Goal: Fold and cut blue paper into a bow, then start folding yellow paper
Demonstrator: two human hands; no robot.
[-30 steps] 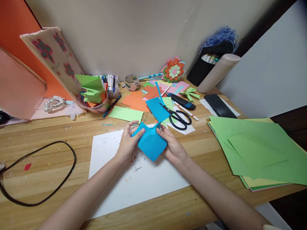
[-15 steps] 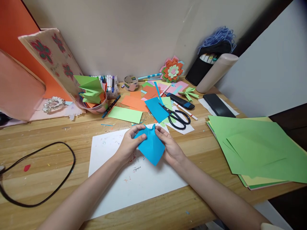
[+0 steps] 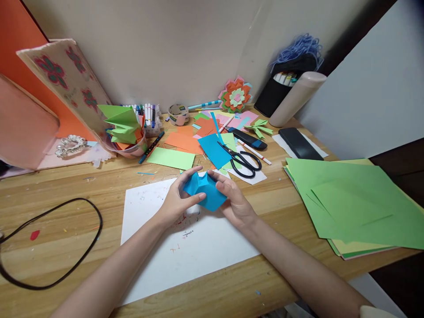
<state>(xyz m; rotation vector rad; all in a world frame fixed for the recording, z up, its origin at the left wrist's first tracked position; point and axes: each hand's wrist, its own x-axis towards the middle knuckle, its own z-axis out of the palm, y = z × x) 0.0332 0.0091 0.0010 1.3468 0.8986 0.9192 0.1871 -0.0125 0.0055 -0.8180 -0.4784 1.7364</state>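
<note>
A folded piece of blue paper (image 3: 210, 194) is held above a marked white sheet (image 3: 159, 269) on the wooden desk. My left hand (image 3: 177, 196) grips its left side, with the thumb across the front and the fingers behind its upper edge. On the other side, my right hand (image 3: 235, 198) is closed on the paper's upper right, its index finger at the top edge. Creases and small raised folds show at the top of the paper. Just beyond the hands lie black-handled scissors (image 3: 240, 161), resting partly on a flat blue sheet (image 3: 213, 150).
Green sheets (image 3: 351, 198) are stacked at the right, near a black case (image 3: 300, 143). A black cable (image 3: 97, 229) loops at the left. Along the back stand a cup of paper scraps (image 3: 127, 150), a tape roll (image 3: 178, 115), a layered paper flower (image 3: 236, 95) and a pale bottle (image 3: 298, 99).
The blue paper has tilted, its lower point rising and its top folds showing more. My left thumb has slid lower across its front. Both hands still hold it.
</note>
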